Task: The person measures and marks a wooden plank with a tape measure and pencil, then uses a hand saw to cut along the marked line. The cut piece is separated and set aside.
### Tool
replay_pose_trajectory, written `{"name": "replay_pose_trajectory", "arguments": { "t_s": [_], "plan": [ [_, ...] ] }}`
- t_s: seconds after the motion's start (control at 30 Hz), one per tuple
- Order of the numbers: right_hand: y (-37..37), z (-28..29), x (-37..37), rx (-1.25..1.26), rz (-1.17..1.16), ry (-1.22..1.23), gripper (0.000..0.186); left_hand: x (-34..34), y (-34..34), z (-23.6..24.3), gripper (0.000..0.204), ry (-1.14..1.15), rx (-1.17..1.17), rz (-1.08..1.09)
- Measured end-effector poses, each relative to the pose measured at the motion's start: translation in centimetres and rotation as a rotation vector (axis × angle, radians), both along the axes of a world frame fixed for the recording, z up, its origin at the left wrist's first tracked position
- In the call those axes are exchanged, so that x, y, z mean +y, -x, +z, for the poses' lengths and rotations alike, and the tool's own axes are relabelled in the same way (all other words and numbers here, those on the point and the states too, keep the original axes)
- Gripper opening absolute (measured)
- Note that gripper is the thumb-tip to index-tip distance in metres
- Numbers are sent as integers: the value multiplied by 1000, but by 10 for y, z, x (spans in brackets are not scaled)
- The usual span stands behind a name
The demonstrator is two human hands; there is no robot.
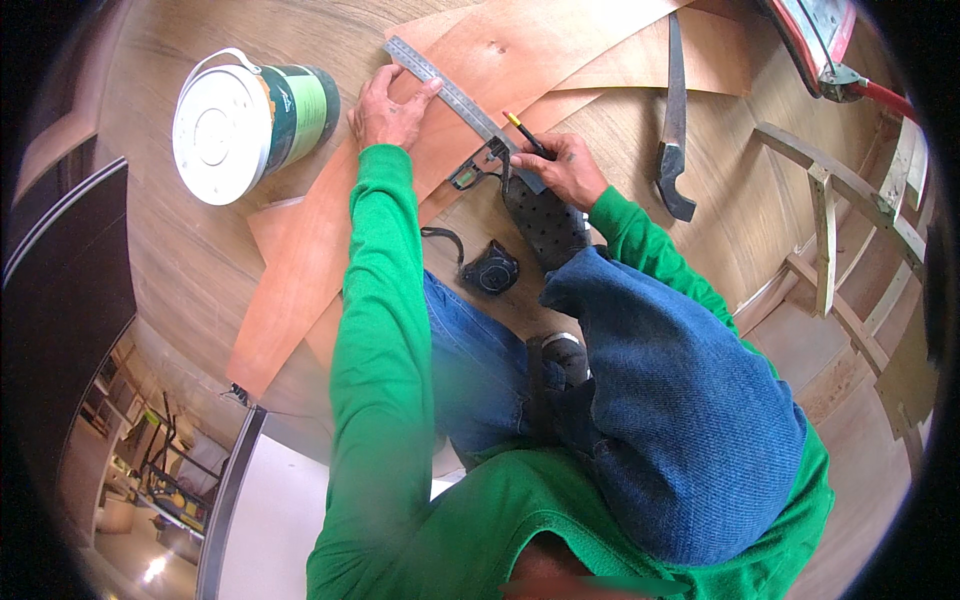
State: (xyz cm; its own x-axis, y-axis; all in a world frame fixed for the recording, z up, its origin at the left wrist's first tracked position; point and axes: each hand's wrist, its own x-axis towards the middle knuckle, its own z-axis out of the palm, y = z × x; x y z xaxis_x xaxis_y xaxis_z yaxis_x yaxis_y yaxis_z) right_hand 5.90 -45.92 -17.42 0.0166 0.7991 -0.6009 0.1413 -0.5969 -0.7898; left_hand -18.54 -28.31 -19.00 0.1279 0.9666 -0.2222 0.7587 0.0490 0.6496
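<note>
Upper centre of the frame: graduated flat metal rule point(455, 97) lies diagonally across a thin, smooth reddish wood sheet point(300, 290); dark-framed sliding head point(478, 165) near its lower end. Left hand point(385, 115) has its grip spread, thumb and fingertips at the rule's upper end. Right hand point(570, 170) pinches a slim black-and-yellow pencil point(515, 121) near the other end. Rounded black tape measure point(490, 270) at frame centre, on wood-grain floor point(620, 130). White-lidded cylindrical bucket point(215, 140) on its side, upper left; long hook-ended dark tool point(674, 110), upper right.
</note>
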Motion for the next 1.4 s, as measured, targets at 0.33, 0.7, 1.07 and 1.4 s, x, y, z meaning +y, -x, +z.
{"name": "replay_pose_trajectory", "arguments": {
  "t_s": [0.33, 0.7, 1.07, 1.4],
  "plan": [
    [-1, -1, -1, 19, -15, -4, 26, 1, 0, 0, 72, 10, -27, 4],
    [-3, 2, 1, 7, -10, 24, 27, 0, -6, 12, 74, 21, 5, 25],
    [-3, -1, 1, -20, 15, 0, 25, 2, -2, 6, 72, 35, -44, 21],
    [-2, -3, 0, 8, 4, -19, 23, 4, 1, 5, 73, 27, -106, 16]
  ]
}}
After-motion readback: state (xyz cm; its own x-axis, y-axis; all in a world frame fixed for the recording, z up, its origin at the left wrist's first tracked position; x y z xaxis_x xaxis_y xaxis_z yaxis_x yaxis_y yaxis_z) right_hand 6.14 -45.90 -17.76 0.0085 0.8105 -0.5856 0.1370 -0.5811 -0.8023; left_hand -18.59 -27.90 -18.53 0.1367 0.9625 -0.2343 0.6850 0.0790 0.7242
